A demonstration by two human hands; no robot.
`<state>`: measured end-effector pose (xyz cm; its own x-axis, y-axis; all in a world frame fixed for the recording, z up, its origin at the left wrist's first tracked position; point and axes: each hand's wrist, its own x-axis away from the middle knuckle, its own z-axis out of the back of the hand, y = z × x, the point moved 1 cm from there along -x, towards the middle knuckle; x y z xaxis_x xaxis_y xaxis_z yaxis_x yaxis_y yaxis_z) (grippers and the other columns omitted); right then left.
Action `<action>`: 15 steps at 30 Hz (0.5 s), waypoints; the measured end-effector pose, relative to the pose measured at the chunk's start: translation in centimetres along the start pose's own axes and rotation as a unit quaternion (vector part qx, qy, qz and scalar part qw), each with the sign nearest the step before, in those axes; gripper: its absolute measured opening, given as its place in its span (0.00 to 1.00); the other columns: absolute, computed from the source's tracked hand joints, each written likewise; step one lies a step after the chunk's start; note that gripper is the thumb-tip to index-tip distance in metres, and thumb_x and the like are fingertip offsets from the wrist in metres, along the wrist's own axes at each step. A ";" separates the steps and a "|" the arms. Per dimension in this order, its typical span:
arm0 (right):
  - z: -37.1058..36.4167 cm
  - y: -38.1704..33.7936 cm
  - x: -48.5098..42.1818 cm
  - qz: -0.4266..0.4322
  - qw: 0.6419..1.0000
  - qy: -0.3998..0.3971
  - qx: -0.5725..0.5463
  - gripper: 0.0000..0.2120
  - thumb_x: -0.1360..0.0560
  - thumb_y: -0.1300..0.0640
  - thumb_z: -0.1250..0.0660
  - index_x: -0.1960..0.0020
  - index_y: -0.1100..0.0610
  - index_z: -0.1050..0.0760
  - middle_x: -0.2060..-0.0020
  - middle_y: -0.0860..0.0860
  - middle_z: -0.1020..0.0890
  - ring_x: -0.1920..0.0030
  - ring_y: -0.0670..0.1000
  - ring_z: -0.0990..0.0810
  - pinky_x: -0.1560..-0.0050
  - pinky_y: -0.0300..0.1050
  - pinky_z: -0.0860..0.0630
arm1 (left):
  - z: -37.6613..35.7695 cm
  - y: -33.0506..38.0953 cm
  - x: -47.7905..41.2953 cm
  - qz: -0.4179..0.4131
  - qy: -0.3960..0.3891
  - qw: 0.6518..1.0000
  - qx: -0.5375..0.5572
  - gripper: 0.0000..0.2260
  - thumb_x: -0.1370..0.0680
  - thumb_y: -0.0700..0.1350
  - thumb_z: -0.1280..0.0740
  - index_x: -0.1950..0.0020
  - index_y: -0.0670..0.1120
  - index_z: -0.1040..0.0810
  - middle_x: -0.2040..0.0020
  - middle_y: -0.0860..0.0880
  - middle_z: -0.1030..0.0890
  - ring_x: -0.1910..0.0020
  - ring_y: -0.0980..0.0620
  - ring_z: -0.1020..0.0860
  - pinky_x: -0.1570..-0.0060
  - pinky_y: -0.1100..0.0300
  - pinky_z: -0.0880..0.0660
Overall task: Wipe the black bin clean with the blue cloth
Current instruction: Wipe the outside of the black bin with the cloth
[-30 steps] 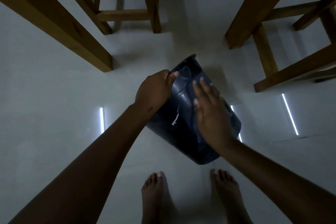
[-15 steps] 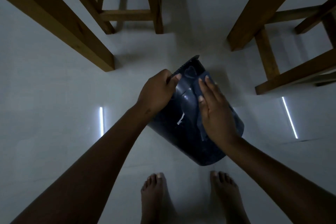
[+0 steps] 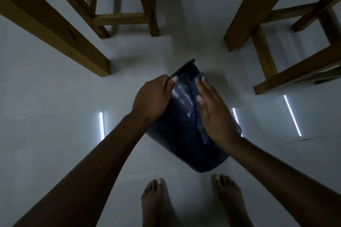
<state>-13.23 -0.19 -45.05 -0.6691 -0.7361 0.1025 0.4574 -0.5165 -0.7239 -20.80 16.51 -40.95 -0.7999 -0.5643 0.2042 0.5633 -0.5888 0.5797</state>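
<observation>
My right hand, fingers spread flat on the blue cloth, has slid farther up the tilted black bin; my left hand pinches its far rim above the floor, so wiping is progressing.

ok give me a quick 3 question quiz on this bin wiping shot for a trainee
1. True or false: the black bin stands upright on the floor.
2. Which hand presses the blue cloth against the bin?
A. left hand
B. right hand
C. both
3. Fill in: the left hand's fingers grip the bin at its ____.

Key:
1. False. The bin is tilted, its open end pointing away from the person's bare feet.
2. B. The right hand lies flat and open on the cloth.
3. Rim. The left hand is closed over the bin's rim, steadying it.
</observation>
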 end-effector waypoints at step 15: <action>0.2 0.4 0.7 -0.044 0.999 0.028 -0.007 0.24 0.17 0.46 0.53 0.23 0.49 0.46 0.22 0.47 0.43 0.23 0.48 0.44 0.27 0.53 0.37 | 0.0 0.4 -0.7 0.032 -0.033 0.999 -0.008 0.19 0.18 0.59 0.49 0.63 0.51 0.32 0.68 0.54 0.28 0.64 0.51 0.27 0.63 0.57 0.36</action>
<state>-13.40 -0.99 -45.13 -0.7387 -0.6619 0.1274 0.3875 -0.5717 -0.7232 -19.99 16.65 -40.84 -0.7737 -0.5616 0.2933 0.6167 -0.5615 0.5516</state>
